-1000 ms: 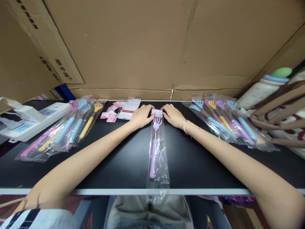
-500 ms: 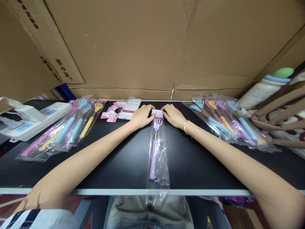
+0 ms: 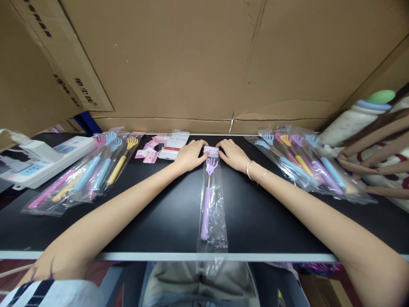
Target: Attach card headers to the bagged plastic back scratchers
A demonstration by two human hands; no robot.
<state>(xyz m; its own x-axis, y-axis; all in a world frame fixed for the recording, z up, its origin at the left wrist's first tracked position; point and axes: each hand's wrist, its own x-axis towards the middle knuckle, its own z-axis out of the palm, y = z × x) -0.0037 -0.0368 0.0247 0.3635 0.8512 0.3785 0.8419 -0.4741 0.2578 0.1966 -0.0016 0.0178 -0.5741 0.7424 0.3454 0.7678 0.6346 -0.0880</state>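
A purple back scratcher (image 3: 206, 209) lies lengthwise in a clear plastic bag (image 3: 220, 213), claw end away from me. The bag's near end hangs over the table's front edge. At its far end a small pink-and-white printed card (image 3: 211, 151) lies across the bag. My left hand (image 3: 192, 154) holds the card's left side, its thumb against the edge and the other fingers bent on the table. On the other side, my right hand (image 3: 233, 154) has the card's right edge, thumb and fingers bent round it. What the fingertips do under the card is hidden.
Bagged back scratchers lie in a left pile (image 3: 96, 166) and a right pile (image 3: 300, 162). Several loose pink cards (image 3: 149, 155) sit beside a phone (image 3: 172, 146). A power strip (image 3: 47, 162) stands far left, a bottle (image 3: 348, 121) far right. Cardboard (image 3: 179, 64) walls the back.
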